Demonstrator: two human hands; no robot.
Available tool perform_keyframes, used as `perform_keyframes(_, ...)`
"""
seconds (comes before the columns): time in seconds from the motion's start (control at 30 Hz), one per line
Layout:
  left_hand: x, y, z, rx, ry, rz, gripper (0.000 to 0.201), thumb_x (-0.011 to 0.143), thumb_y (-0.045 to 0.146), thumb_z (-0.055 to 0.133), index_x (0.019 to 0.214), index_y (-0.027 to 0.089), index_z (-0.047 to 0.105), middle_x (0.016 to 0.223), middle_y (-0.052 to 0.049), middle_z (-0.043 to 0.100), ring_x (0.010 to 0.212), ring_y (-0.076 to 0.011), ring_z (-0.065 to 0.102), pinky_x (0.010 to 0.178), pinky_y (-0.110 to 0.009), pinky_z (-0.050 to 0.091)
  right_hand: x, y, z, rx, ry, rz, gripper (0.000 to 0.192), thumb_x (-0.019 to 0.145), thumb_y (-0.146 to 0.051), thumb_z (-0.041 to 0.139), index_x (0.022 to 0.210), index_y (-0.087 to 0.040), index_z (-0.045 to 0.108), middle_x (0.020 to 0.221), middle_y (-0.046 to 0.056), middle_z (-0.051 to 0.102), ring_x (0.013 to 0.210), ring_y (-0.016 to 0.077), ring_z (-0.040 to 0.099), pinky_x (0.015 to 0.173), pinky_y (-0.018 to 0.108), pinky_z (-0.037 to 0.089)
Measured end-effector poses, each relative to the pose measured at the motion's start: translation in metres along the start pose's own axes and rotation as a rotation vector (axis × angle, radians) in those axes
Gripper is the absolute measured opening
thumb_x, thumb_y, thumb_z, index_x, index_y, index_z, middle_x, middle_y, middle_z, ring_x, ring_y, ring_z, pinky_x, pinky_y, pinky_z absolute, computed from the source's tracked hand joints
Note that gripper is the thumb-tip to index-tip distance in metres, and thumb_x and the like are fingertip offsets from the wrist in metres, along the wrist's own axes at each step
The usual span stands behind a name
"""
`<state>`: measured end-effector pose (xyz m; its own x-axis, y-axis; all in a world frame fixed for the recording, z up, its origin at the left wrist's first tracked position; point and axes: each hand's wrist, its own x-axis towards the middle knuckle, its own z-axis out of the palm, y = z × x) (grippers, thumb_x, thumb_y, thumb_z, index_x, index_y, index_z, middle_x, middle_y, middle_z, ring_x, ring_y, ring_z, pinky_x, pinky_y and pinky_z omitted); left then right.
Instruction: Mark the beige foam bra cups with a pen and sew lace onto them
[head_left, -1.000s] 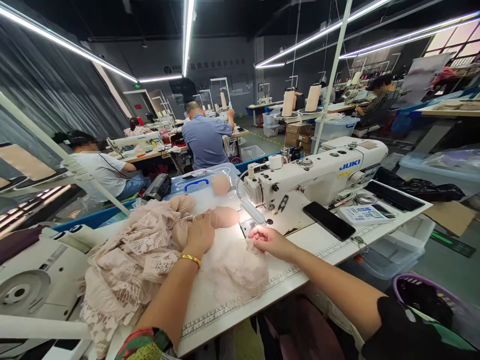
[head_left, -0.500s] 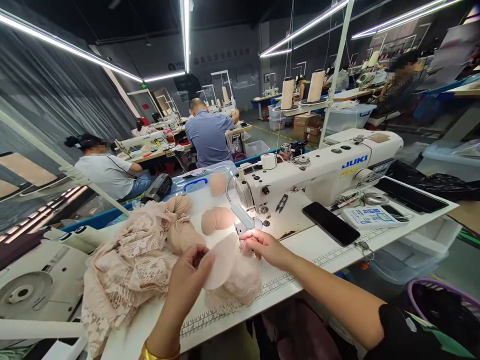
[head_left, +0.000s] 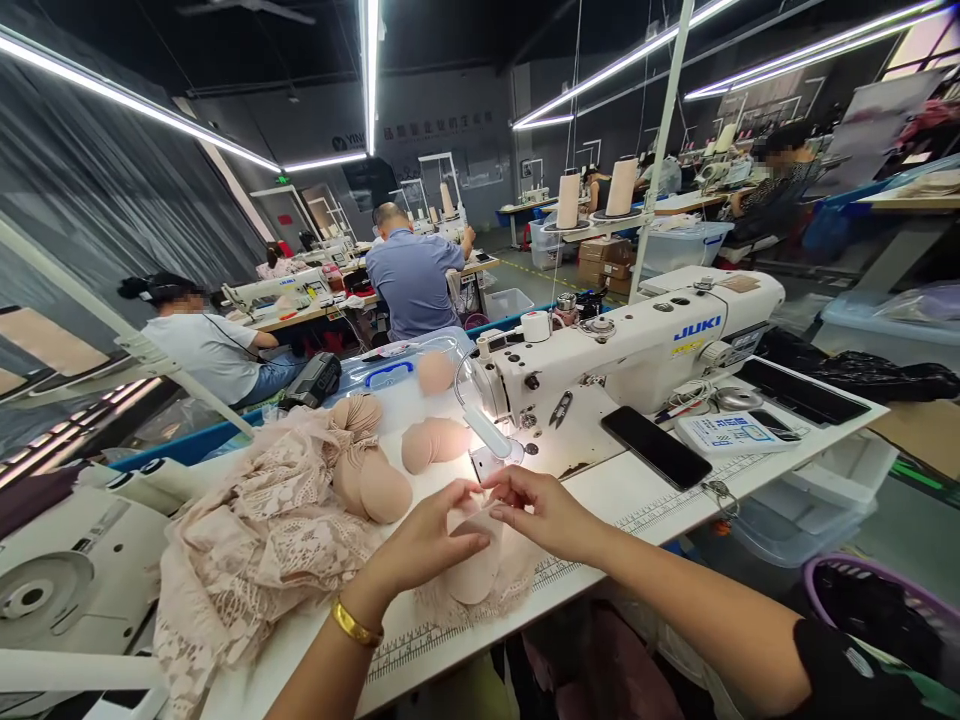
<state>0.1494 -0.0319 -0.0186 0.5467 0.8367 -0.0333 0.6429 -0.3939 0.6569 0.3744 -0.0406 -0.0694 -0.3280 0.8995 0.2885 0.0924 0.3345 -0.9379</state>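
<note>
My left hand and my right hand together hold a beige foam cup pad over a piece of beige lace on the white sewing table. The fingertips of both hands meet at the pad's upper edge, just in front of the needle area of the white JUKI sewing machine. More beige cup pads lie stacked behind my hands. A heap of beige lace pieces sits to the left of my left hand.
A black phone lies on the machine bed, a white control box beside it. A second machine's handwheel is at far left. Other people sit sewing at benches behind. A purple basket stands at lower right.
My left hand left the stack of pads with one pad and brought it toward me. My right hand came back from the needle area to meet it over the lace.
</note>
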Motion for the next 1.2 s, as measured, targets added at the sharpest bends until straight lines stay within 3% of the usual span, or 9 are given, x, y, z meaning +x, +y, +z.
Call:
perform_keyframes(0.1,-0.004,0.002,-0.009,0.085,-0.053,-0.018,0.011,0.089,0.031,0.061,0.082,0.024,0.057,0.074,0.003,0.064,0.067,-0.0185,0.061,0.058,-0.029,0.044,-0.013,-0.013,-0.008,-0.24,0.126,-0.227,0.021,0.1,-0.029,0.062,0.12,-0.026,0.068,0.096,0.005,0.075,0.076,0.019,0.063,0.072,0.035,0.051)
perform_keyframes(0.23,-0.016,-0.01,-0.013,0.447,0.434,0.31,0.013,0.09,0.015,0.052,0.086,0.025,0.059,0.071,0.002,0.065,0.063,-0.0188,0.06,0.06,-0.031,0.043,-0.017,-0.004,-0.005,-0.436,0.163,-0.538,0.028,0.104,-0.018,0.054,0.13,-0.027,0.061,0.097,0.007,0.078,0.079,0.0216,0.067,0.073,0.035,0.052)
perform_keyframes(0.3,-0.021,-0.018,-0.011,0.657,0.53,0.455,0.019,0.093,0.012,0.05,0.093,0.025,0.062,0.08,-0.002,0.071,0.072,-0.022,0.065,0.07,-0.035,0.048,-0.009,0.011,-0.002,-0.566,0.075,-0.592,0.03,0.104,-0.016,0.049,0.13,-0.025,0.062,0.098,0.007,0.078,0.08,0.0216,0.067,0.071,0.033,0.05)
perform_keyframes(0.43,-0.017,-0.025,0.003,0.778,0.271,0.431,0.011,0.093,0.016,0.06,0.098,0.025,0.064,0.095,-0.005,0.075,0.086,-0.0285,0.069,0.077,-0.042,0.051,0.019,0.048,-0.009,-0.947,-0.185,-0.643,0.025,0.103,-0.015,0.048,0.104,-0.024,0.072,0.084,0.002,0.075,0.072,0.019,0.06,0.064,0.03,0.04)
perform_keyframes(0.57,0.012,-0.027,0.021,0.689,0.134,0.407,0.031,0.086,-0.001,0.05,0.1,0.024,0.063,0.097,-0.003,0.074,0.087,-0.023,0.068,0.073,-0.035,0.051,0.041,0.066,-0.032,-1.047,-0.31,-0.74,0.023,0.101,-0.015,0.054,0.092,-0.025,0.072,0.084,-0.001,0.072,0.074,0.0172,0.056,0.063,0.029,0.034)
perform_keyframes(0.7,0.051,-0.033,0.034,0.766,0.135,0.38,0.024,0.084,0.0,0.052,0.076,0.022,0.056,0.079,-0.003,0.064,0.067,-0.021,0.055,0.056,-0.034,0.036,0.051,0.068,-0.056,-1.007,-0.336,-0.739,0.028,0.1,-0.008,0.05,0.086,-0.023,0.07,0.084,0.001,0.072,0.075,0.0177,0.055,0.066,0.03,0.034)
perform_keyframes(0.87,0.069,-0.038,0.046,0.774,0.263,0.517,0.031,0.093,0.006,0.052,0.066,0.022,0.05,0.074,-0.005,0.059,0.069,-0.0212,0.05,0.06,-0.035,0.032,0.049,0.066,-0.075,-0.86,-0.328,-0.594,0.029,0.1,-0.007,0.046,0.096,-0.023,0.069,0.096,0.004,0.076,0.091,0.0198,0.062,0.073,0.03,0.042)
perform_keyframes(0.97,0.066,-0.037,0.05,0.723,0.314,0.579,0.033,0.095,0.004,0.048,0.067,0.021,0.05,0.074,-0.004,0.059,0.067,-0.0197,0.049,0.063,-0.035,0.035,0.045,0.066,-0.078,-0.815,-0.325,-0.552,0.028,0.097,-0.007,0.05,0.104,-0.024,0.07,0.103,0.004,0.077,0.091,0.0205,0.063,0.077,0.033,0.043)
perform_keyframes(1.2,0.066,-0.033,0.052,0.737,0.271,0.479,0.023,0.098,0.008,0.047,0.084,0.02,0.06,0.076,-0.004,0.059,0.068,-0.0208,0.049,0.062,-0.036,0.035,0.04,0.068,-0.082,-0.879,-0.297,-0.507,0.029,0.092,-0.006,0.055,0.105,-0.025,0.073,0.108,0.004,0.074,0.09,0.0212,0.058,0.076,0.033,0.041)
